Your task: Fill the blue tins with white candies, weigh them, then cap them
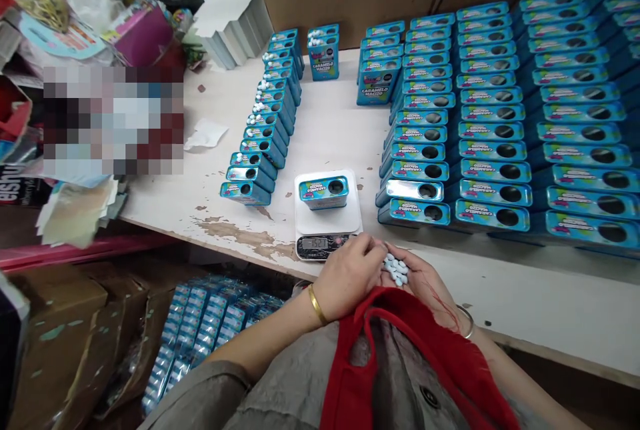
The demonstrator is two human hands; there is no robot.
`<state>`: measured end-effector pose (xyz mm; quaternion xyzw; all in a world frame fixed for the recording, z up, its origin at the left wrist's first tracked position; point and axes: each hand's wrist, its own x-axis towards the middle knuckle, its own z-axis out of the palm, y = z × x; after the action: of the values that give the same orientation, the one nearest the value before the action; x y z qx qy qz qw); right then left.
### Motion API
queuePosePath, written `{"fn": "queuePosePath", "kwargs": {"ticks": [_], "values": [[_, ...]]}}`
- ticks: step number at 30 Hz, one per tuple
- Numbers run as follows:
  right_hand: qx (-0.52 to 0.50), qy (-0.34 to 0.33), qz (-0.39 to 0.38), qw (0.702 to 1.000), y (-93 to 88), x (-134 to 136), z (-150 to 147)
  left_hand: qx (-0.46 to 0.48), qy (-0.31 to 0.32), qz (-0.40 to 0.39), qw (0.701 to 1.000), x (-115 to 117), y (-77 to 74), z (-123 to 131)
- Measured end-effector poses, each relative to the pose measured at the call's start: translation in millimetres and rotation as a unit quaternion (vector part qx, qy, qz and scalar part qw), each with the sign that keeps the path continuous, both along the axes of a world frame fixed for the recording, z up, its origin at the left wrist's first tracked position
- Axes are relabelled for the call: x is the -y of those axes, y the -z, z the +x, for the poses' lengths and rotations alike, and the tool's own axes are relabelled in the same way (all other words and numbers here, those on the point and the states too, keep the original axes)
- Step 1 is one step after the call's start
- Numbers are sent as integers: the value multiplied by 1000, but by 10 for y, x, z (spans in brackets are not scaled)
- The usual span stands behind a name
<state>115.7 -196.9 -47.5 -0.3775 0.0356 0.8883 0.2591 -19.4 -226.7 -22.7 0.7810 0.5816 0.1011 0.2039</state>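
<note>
Several small pale-blue candies lie cupped in my right hand, close to my body at the table's front edge. My left hand reaches across to that palm. Its fingers are bent and closed at the candies, and what they pinch is hidden. Just beyond my hands stands a white digital scale with lit digits on its display. On its platform is one blue candy tin, upright, with a round dark hole in its top.
To the right, blue tins stand in long rows. A shorter row is at the left, several topped with candies. Behind are white card stacks; bags and papers crowd the left. Packed tins sit below, beside cardboard boxes.
</note>
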Motion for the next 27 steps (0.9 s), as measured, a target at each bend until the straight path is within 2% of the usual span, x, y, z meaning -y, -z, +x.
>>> {"fn": "queuePosePath", "kwargs": {"ticks": [4,8,11,22,27], "values": [[4,-9,-44,999,22,-3,0,9,10,-5,1000,25,8,-28],[-18,-8,-40,999,-9,-8,-16,55,4,32,998,54,82,-60],[-19,-9,-40,999,-46,-15,-41,68,11,28,997,53,108,-90],[-69,32,-49,996,-191,-111,-151,119,25,16,992,-78,-27,-203],[-98,47,-37,993,-175,-114,-156,121,13,55,991,-103,-55,-204]]}}
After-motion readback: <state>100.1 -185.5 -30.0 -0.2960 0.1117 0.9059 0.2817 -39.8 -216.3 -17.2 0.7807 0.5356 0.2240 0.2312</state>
